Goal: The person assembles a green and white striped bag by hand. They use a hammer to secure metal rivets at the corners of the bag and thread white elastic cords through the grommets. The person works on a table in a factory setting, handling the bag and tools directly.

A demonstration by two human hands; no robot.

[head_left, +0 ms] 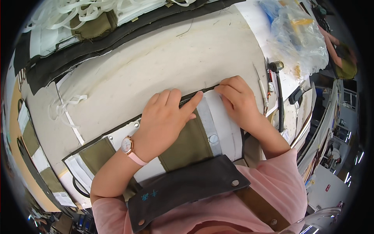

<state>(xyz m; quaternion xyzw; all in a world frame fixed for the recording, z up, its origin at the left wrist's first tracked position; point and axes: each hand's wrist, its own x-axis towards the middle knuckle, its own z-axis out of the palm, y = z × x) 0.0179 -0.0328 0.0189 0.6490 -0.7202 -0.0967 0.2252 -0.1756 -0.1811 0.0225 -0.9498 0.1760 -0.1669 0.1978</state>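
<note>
A panel of olive fabric [183, 145] and white strips with a dark bound edge lies in front of me; it looks like part of a bag. My left hand [165, 113] rests on it, its index finger stretched along the dark far edge and the other fingers bent over that edge. At the far right corner, my right hand [238, 101] pinches the edge, fingers curled and thumb tucked underneath. Between the hands runs a grey strip with a round metal snap [213, 139]. The black flap [187, 187] with snaps hangs over the panel's near side, against my pink shirt.
Stacked dark-edged pieces [113, 43] with white straps fill the far left. A hammer [279, 97], an awl [261, 87] and clear plastic bags [300, 43] lie at the right. Another olive-and-white piece [39, 160] sits at the left edge. Another person's arm [332, 45] shows far right.
</note>
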